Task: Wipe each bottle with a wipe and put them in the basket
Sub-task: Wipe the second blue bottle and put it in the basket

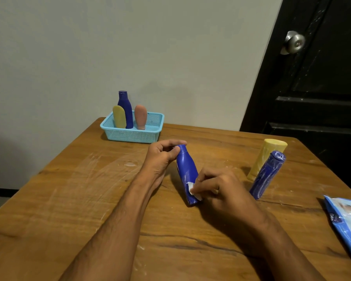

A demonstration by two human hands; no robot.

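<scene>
Head view: smooth blue plastic bottle with narrow neck (186, 173) stands tilted mid-table on scuffed, grainy wooden table (69, 199). Left hand (162, 157) pinches its cap, fingers curled. Right hand (221, 189) pinches small crumpled white wipe (192, 188) against bottle's lower body. Turquoise perforated plastic basket (132, 134) near far edge holds rounded yellow tube (119, 117), dark blue bottle (125, 110), peach tube (140, 117), all upright. Smeared blue bottle (266, 175) and yellow tube with flat end (266, 157) stand toward right edge. Glossy blue wipe packet (349, 222) lies at right edge.
</scene>
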